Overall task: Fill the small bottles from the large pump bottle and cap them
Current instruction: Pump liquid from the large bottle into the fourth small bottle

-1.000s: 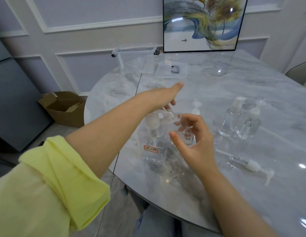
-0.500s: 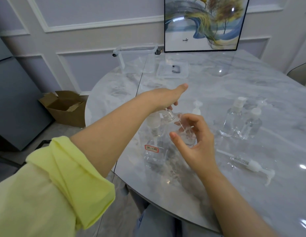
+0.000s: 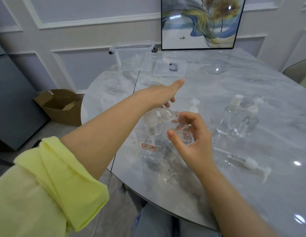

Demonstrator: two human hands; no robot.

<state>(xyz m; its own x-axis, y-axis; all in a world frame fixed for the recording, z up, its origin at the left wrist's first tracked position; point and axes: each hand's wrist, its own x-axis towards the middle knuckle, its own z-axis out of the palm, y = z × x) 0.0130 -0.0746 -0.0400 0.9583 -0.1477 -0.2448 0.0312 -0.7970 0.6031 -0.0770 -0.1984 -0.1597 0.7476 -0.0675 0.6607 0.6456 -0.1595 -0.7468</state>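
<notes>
Left hand (image 3: 163, 94) presses down on the white pump head of the large pump bottle (image 3: 151, 142), a clear, square-shouldered plastic bottle with a red-edged label. Right hand (image 3: 191, 137) cradles a small bottle (image 3: 176, 127), transparent with a threaded neck, tilted under the spout above the glossy marble table (image 3: 251, 194). Two capped bottles (image 3: 237, 118) stand right.

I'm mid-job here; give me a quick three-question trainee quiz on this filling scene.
1. True or false: the right hand holds a small clear bottle with no cap on it.
2. What is the left hand doing? A) pressing on the large pump bottle B) lifting the clear lid C) resting flat on the table
3. How many capped small bottles stand on the right side of the table?

Key: 1 true; 2 A; 3 two.
</notes>
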